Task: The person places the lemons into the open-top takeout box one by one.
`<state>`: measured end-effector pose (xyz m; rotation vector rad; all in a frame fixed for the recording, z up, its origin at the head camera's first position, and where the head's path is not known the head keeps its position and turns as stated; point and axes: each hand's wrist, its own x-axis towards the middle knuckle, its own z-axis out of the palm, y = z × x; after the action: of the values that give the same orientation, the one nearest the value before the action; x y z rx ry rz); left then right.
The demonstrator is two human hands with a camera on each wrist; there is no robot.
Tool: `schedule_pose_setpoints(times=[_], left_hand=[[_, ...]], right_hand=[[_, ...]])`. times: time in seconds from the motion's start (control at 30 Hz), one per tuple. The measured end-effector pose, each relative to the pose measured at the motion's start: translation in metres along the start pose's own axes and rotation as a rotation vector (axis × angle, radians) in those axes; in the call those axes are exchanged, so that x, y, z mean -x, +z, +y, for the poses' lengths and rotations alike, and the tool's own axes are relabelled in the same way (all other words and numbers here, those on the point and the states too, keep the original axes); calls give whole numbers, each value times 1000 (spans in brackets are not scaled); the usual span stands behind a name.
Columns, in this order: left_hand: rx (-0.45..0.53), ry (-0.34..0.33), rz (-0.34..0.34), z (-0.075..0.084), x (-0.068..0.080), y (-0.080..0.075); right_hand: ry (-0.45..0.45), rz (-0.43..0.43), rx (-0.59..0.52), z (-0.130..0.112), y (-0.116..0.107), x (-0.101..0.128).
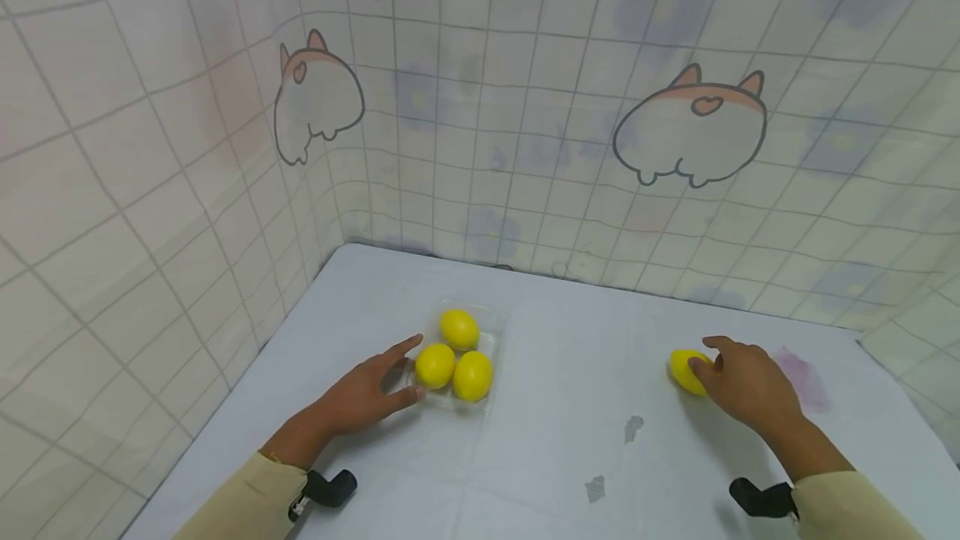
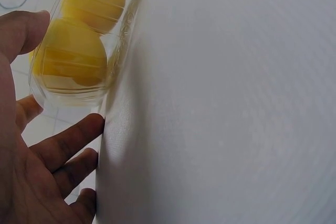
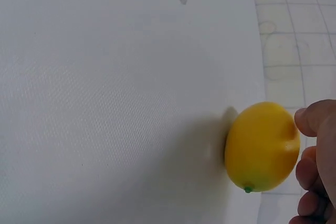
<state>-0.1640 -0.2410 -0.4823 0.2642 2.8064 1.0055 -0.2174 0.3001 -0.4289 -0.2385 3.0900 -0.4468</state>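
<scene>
A clear plastic tray [image 1: 491, 348] on the pale table holds three yellow lemons [image 1: 472, 375]. My left hand [image 1: 411, 368] lies at the tray's near left corner with its fingers straight. The index finger runs along the tray's left side and the thumb touches its front edge. In the left wrist view the tray [image 2: 128, 30] with two lemons [image 2: 71, 56] shows past my spread fingers [image 2: 73, 140]. A fourth lemon [image 1: 684, 370] lies alone to the right on the table. My right hand [image 1: 705, 355] grips it, and its fingertips [image 3: 315, 119] press the lemon [image 3: 261, 147].
Checked cloth walls with cartoon animals [image 1: 690, 127] close off the table's back and left sides. Small scuffed patches [image 1: 633, 428] mark the table [image 1: 555, 373] between my arms. A pinkish stain [image 1: 804, 377] lies beyond my right hand.
</scene>
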Motion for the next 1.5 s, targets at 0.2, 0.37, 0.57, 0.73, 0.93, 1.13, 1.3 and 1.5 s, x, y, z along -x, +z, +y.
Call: schedule_pose_setpoints(times=[0.2, 0.37, 0.57, 0.73, 0.93, 1.13, 1.3, 1.5], left_hand=[[-2, -17, 0, 2, 0, 0], [6, -21, 4, 4, 1, 1], [1, -11, 10, 3, 2, 1], [5, -14, 7, 2, 1, 2], [3, -20, 6, 2, 1, 1], [4, -13, 6, 1, 1, 2], [2, -13, 4, 1, 2, 1], [1, -12, 3, 3, 2, 0]], right_hand=[[12, -24, 26, 3, 2, 0], [-22, 10, 40, 3, 6, 2], [-62, 16, -5, 2, 11, 3], [-90, -16, -74, 3, 13, 2], [-22, -49, -89, 2, 13, 1], [-19, -64, -105, 3, 13, 1], [-48, -66, -99, 5, 16, -2], [-5, -76, -121, 10, 16, -4]])
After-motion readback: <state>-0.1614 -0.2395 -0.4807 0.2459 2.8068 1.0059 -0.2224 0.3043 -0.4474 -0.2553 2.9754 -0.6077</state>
